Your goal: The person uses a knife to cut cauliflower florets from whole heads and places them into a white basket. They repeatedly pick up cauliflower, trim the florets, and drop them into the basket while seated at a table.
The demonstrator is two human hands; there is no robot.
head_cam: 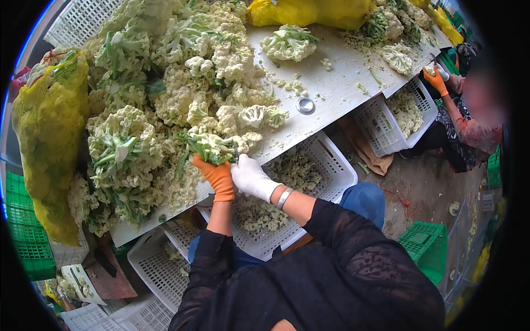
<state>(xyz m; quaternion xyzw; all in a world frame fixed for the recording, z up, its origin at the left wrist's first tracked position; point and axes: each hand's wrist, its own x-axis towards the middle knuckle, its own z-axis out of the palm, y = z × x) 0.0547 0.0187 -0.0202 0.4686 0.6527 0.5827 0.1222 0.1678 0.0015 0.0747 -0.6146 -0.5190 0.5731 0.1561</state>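
Observation:
My left hand (pixel 217 176), in an orange glove, grips a piece of cauliflower (pixel 213 145) by its green leafy stem end. Close beside it, my right hand (pixel 251 176) in a white glove is closed around a small knife (pixel 236 152), whose dark blade stands against the florets. Both hands are over the front edge of a white table (pixel 331 93). Just beyond them rises a large heap of cauliflower (pixel 178 82). Below my forearms, a white plastic crate (pixel 337 165) holds cut florets (pixel 296 169) and rests between my knees.
A yellow mesh sack (pixel 51 145) leans at the left of the heap; another yellow sack (pixel 314 12) lies at the back. A round metal lid (pixel 305 105) sits on the table. On the right, a co-worker's orange-gloved hand (pixel 435 80) is above another white crate (pixel 379 128). A green crate (pixel 424 248) stands on the floor.

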